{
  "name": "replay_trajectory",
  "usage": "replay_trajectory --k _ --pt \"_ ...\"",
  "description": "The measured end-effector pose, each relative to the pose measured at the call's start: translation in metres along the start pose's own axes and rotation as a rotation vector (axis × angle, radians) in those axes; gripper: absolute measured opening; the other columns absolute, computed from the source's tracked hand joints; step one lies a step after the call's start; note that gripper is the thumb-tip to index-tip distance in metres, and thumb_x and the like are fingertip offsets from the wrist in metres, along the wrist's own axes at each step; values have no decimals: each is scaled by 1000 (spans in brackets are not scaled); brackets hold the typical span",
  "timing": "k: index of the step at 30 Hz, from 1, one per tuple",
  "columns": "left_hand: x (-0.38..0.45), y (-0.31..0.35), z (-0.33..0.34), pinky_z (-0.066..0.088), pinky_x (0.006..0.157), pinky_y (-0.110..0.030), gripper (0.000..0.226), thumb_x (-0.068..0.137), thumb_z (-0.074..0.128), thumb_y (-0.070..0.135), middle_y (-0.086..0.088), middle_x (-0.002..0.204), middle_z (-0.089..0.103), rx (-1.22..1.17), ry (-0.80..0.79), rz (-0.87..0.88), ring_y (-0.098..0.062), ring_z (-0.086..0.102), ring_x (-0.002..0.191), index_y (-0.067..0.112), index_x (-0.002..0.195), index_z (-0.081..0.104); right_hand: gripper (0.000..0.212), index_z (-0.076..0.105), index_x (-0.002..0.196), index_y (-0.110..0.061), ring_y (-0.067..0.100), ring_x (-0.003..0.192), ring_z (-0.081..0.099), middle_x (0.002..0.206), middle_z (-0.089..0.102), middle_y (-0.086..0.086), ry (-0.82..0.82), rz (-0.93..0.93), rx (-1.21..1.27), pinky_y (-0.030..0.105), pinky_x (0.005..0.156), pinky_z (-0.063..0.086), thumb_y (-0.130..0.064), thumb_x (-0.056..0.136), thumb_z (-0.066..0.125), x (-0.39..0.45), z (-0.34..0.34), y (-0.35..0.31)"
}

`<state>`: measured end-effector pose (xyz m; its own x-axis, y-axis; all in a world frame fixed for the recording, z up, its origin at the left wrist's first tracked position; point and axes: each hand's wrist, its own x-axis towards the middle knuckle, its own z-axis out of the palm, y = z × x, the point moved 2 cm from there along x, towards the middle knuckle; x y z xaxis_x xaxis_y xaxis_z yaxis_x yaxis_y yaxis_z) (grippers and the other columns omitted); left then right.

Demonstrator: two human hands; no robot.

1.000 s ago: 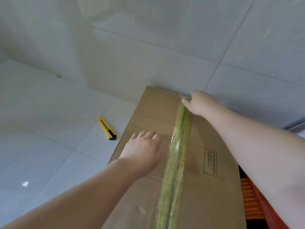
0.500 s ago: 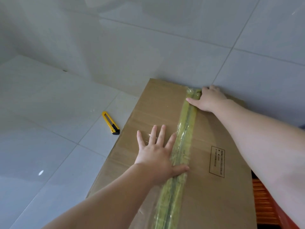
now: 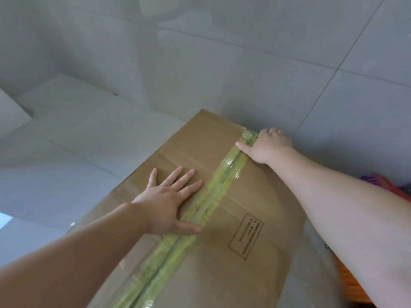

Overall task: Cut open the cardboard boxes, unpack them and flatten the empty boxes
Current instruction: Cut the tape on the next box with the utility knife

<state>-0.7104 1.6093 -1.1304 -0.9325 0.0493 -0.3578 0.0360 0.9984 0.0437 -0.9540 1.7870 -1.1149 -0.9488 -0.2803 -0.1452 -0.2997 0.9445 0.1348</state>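
A large brown cardboard box [image 3: 255,218] lies in front of me on the tiled floor. A strip of yellow-green tape [image 3: 213,201] runs down its middle seam. My left hand [image 3: 169,201] lies flat on the left flap with fingers spread, the thumb reaching across the tape. My right hand [image 3: 266,147] is at the box's far end; its fingers curl over the far edge and the thumb rests on the tape. A printed rectangular label [image 3: 245,236] sits on the right flap.
Grey floor tiles [image 3: 111,141] surround the box. An orange and red object [image 3: 353,290] pokes out beside the box's right side under my right arm, with something purple [image 3: 367,179] behind it. A pale block [image 3: 11,112] is at the far left.
My left hand went from curled to flat and spread, and its thumb now lies across the tape. My right hand stays at the far edge. The yellow cutter has left the view.
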Motion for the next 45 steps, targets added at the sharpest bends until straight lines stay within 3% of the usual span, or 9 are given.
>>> replay_trajectory --k 4,9,15,25,28,31,35,39,45 --pt "-19 -27 -4 -8 112 -60 107 59 17 97 14 153 -26 -21 -72 -111 -17 -22 142 43 145 -15 103 40 134 -4 32 123 45 133 48 17 -23 10 -25 42 94 39 -85 75 17 -23 5 -27" --pt "-31 0 4 -9 111 -61 99 71 20 87 6 157 -18 -140 42 -249 -23 -19 144 31 150 -4 99 26 144 -12 35 126 42 135 45 19 -77 16 -27 44 96 41 -83 76 11 -41 -1 -29" --pt "-86 -8 26 -7 111 -62 101 69 19 89 5 158 -15 -167 74 -261 -23 -17 144 30 150 3 96 37 136 -14 31 117 51 127 54 13 -133 -58 -150 37 72 36 -83 76 7 -92 4 -52" --pt "-236 -131 71 3 111 -61 103 65 19 92 9 157 -18 -34 -30 -233 -19 -16 144 36 149 -3 103 34 141 -9 34 119 49 133 50 13 -235 -92 -116 39 72 34 -85 75 12 -208 12 -189" --pt "-269 -174 82 1 112 -62 103 61 14 93 9 157 -16 -22 -27 -298 -18 -14 145 41 147 -9 97 18 146 -8 36 122 46 134 49 15 -192 -126 12 40 76 37 -79 80 25 -231 3 -240" --pt "-296 -209 80 -3 113 -61 102 65 18 89 4 159 -13 -27 -20 -437 -19 -12 145 36 149 -4 102 -7 150 -20 39 131 36 149 26 19 -195 -313 131 43 94 39 -78 79 37 -265 -5 -278" --pt "-329 -199 84 -6 116 -53 95 75 25 84 0 159 -10 -95 201 -397 -17 -15 144 31 150 0 130 -35 134 -45 39 140 -25 144 -46 4 -365 -669 -36 52 114 7 -100 41 37 -317 0 -267" --pt "-359 -149 117 -17 112 -54 110 61 25 96 3 157 -17 -139 164 -75 -16 -27 141 35 149 -1 139 -45 127 -44 24 128 -48 138 -53 -4 -388 -834 -245 47 115 0 -103 32 36 -334 5 -237" --pt "-338 -152 115 -17 106 -63 130 47 35 98 -2 156 -23 -79 81 -67 -20 -31 139 32 148 -13 139 -42 118 -60 28 135 -38 140 -50 -12 -385 -808 -215 51 115 3 -96 24 53 -304 -11 -274"
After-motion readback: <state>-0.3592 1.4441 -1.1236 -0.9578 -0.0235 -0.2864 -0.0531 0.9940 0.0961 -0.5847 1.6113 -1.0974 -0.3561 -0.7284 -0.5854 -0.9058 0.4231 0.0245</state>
